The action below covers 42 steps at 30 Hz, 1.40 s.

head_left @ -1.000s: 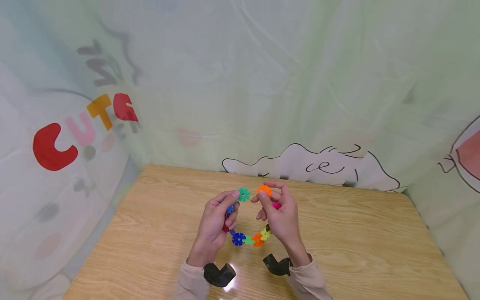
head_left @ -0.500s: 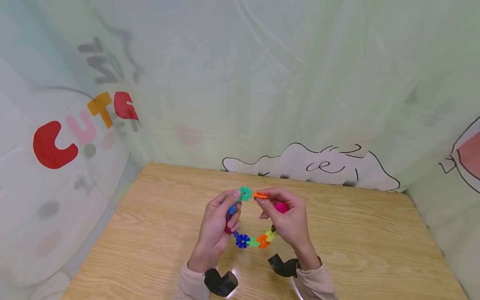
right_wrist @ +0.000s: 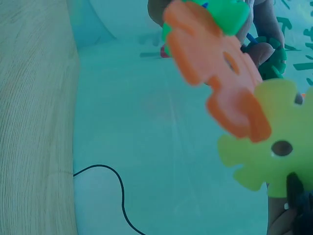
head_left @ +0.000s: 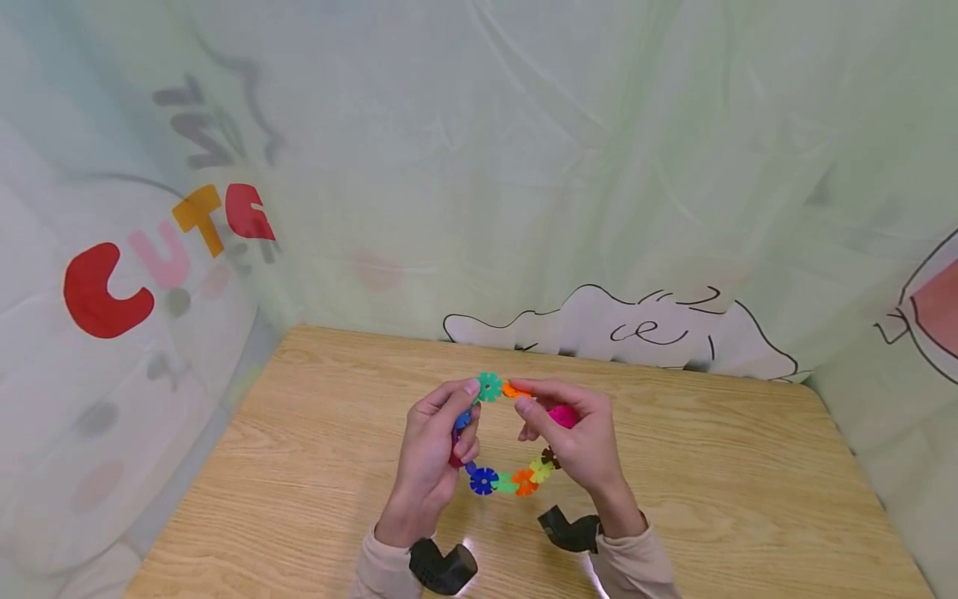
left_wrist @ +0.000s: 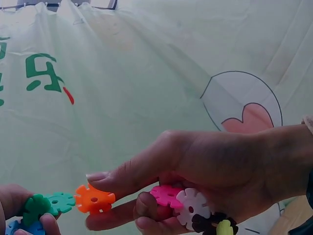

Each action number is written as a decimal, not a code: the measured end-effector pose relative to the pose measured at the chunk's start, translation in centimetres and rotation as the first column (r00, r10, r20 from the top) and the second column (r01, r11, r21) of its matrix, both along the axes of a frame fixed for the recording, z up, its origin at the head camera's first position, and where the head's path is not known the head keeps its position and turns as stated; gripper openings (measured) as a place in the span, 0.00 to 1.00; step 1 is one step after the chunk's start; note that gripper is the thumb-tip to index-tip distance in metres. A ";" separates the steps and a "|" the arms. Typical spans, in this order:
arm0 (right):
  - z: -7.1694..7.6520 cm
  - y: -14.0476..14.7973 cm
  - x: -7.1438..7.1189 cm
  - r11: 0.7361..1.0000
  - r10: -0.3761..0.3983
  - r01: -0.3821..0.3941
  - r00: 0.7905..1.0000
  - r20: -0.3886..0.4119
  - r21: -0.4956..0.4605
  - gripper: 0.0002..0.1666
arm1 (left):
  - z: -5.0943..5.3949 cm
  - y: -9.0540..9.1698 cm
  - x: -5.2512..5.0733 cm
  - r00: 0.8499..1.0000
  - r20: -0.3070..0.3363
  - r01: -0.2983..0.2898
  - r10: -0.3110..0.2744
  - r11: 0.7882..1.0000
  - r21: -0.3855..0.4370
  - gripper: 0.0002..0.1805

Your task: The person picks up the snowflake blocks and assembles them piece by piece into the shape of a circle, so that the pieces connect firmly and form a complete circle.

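A loop of slotted flower-shaped plastic discs hangs between both hands. My left hand (head_left: 427, 445) pinches one end by a teal disc (head_left: 490, 387), with blue and red discs partly hidden by its fingers. Between thumb and index finger, my right hand (head_left: 587, 433) pinches an orange disc (head_left: 515, 390). In the left wrist view, that orange disc's edge meets the teal disc (left_wrist: 61, 201); I cannot tell if they interlock. A pink disc (head_left: 564, 416) and a white disc (left_wrist: 188, 210) lie against the right hand's curled fingers. Dark blue (head_left: 484, 481), green and yellow (right_wrist: 254, 161) discs hang below.
Beneath the hands is a wooden table (head_left: 711, 474). Printed cloth (head_left: 419, 166) rises behind it and at both sides. Each wrist wears a black camera mount, the left one (head_left: 443, 567) close above the tabletop.
My right hand shifted slightly right and turned the orange disc edge-on, then tilted it partly back. Its edge came up to the teal disc. The left hand stayed nearly still.
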State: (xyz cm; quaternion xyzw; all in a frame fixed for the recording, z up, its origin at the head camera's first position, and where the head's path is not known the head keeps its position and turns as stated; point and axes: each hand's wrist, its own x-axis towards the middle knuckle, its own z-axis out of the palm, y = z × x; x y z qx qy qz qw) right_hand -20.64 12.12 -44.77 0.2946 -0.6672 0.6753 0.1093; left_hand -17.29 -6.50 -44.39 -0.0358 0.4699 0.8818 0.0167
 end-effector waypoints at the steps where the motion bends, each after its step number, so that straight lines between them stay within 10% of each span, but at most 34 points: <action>1: 0.0 0.0 0.0 1.000 -0.006 0.006 1.000 0.005 0.010 0.14 | 0.0 0.0 0.0 1.000 -0.006 0.000 0.000 1.000 -0.001 0.09; 42: 0.5 0.1 0.7 0.998 0.000 -0.001 1.000 -0.016 -0.056 0.11 | 0.3 0.3 0.4 0.989 -0.150 -0.025 0.002 0.988 -0.155 0.09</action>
